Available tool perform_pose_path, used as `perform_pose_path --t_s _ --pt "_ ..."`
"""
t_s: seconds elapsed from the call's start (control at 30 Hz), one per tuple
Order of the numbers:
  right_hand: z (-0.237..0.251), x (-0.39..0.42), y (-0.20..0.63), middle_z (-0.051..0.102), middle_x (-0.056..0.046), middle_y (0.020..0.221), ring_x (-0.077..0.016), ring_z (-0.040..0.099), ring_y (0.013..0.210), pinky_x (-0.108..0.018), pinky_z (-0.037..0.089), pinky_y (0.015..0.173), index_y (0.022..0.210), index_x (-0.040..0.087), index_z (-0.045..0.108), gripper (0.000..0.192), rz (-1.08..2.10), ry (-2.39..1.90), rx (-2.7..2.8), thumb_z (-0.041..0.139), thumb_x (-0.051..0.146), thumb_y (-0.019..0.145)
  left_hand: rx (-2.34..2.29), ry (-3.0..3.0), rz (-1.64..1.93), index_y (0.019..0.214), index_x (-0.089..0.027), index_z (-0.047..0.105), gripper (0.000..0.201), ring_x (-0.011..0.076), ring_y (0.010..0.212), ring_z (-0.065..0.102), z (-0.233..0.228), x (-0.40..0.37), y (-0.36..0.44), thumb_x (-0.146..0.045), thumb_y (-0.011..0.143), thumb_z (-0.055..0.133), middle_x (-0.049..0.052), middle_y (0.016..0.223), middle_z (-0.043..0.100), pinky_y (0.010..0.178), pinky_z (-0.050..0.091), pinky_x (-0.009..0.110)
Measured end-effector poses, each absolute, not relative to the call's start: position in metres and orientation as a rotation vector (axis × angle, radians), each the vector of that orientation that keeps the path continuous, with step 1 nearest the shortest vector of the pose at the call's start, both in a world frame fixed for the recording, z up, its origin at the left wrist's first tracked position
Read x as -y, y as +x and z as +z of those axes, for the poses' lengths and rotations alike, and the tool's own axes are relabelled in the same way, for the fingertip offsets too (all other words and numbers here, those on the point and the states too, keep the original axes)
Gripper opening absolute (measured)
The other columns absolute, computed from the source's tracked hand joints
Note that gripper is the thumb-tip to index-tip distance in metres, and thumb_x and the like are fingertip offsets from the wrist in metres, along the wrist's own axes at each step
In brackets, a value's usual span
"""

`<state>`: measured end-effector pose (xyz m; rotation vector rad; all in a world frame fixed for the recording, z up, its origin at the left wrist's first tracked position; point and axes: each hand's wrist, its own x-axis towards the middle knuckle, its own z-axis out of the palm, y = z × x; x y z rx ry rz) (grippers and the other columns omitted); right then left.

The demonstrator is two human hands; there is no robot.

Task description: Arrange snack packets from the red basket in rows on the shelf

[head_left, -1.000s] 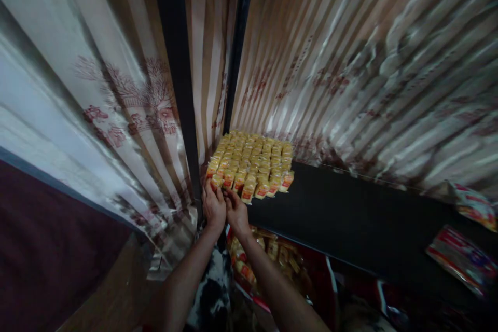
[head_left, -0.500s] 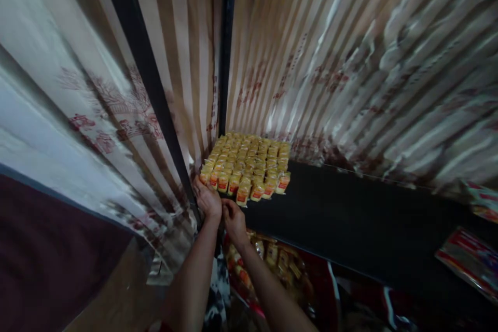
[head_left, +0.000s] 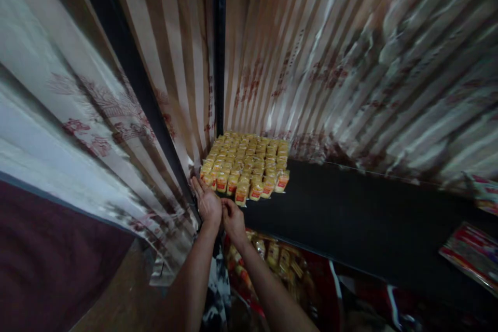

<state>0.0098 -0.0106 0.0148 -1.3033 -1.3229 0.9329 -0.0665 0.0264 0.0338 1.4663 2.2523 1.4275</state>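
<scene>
— What are the hands on, there in the corner?

— A block of small yellow-and-red plastic snack packets point(head_left: 246, 163), stood in tight rows at the far left end of a dark shelf point(head_left: 350, 218). The left hand point(head_left: 206, 199) is spread flat, fingers wide, with its fingertips at the near left corner of the block; whether they quite touch a packet I cannot tell. The right hand point(head_left: 232, 216) sits just beside it, fingers curled in narrow. If it pinches something, it is too dim to see.

— How would those packets handle?

— Light and soft, I'd judge, with slick, crinkly film that slides easily. Each would give if squeezed, and the contents may crush. One packet is best pinched by its top edge. To shift the whole block, flat palms against its near and left sides would serve better, since a push at one point would probably topple a row.

— Anything in the way?

— The block is hemmed in. A black upright post point(head_left: 128, 78) stands just left of it, and striped shiny sheeting with red print point(head_left: 350, 62) hangs close behind. The shelf to the right lies bare until some red-printed flat packs point(head_left: 472, 254) at the far right. More packets in a red container point(head_left: 280, 264) sit below the shelf, under the forearms.
</scene>
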Motion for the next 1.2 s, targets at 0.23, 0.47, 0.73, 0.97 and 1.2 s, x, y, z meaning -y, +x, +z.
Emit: perform_pose_path --t_s 0.23,0.47,0.73,0.97,1.2 --pt "0.014 0.012 0.01 0.068 -0.003 0.081 -0.0172 0.062 0.079 -0.029 0.047 0.079 0.081 0.021 0.065 0.022 0.908 -1.297 1.338 0.045 0.024 0.074 -2.421 1.463 1.345 0.123 -0.005 0.046 0.042 0.0327 0.123 0.04 0.047 -0.027 -0.065 -0.014 0.083 0.04 0.021 0.123 0.045 0.102 0.033 0.047" --pt "0.014 0.011 0.011 0.068 -0.004 0.083 -0.0181 0.062 0.078 -0.03 0.048 0.078 0.082 0.021 0.066 0.022 0.938 -1.282 1.348 0.046 0.023 0.074 -2.541 1.382 1.277 0.136 -0.007 0.032 0.053 0.0325 0.122 0.04 0.047 -0.03 -0.062 -0.014 0.084 0.038 0.022 0.127 0.043 0.098 0.038 0.043" --pt "0.012 0.012 0.012 0.068 -0.004 0.085 -0.0178 0.062 0.081 -0.03 0.047 0.08 0.084 0.02 0.066 0.024 0.928 -1.277 1.378 0.044 0.021 0.076 -2.603 1.463 1.211 0.134 -0.007 0.038 0.049 0.0322 0.114 0.044 0.051 -0.029 -0.062 -0.021 0.087 0.04 0.02 0.119 0.047 0.093 0.042 0.043" --pt "0.01 0.011 0.012 0.067 -0.005 0.086 -0.0171 0.062 0.082 -0.029 0.047 0.081 0.086 0.018 0.065 0.025 0.912 -1.295 1.425 0.042 0.022 0.078 -2.631 1.507 1.148 0.129 -0.013 0.045 0.041 0.0267 0.107 0.05 0.049 -0.03 -0.065 -0.022 0.089 0.039 0.015 0.111 0.05 0.087 0.046 0.036" --pt "0.008 0.011 0.011 0.067 -0.004 0.083 -0.0154 0.061 0.077 -0.027 0.048 0.076 0.086 0.019 0.065 0.025 0.89 -1.299 1.454 0.041 0.021 0.078 -2.682 1.504 1.034 0.13 -0.016 0.043 0.042 0.0232 0.105 0.052 0.049 -0.032 -0.068 -0.021 0.089 0.041 0.012 0.112 0.049 0.08 0.05 0.03"
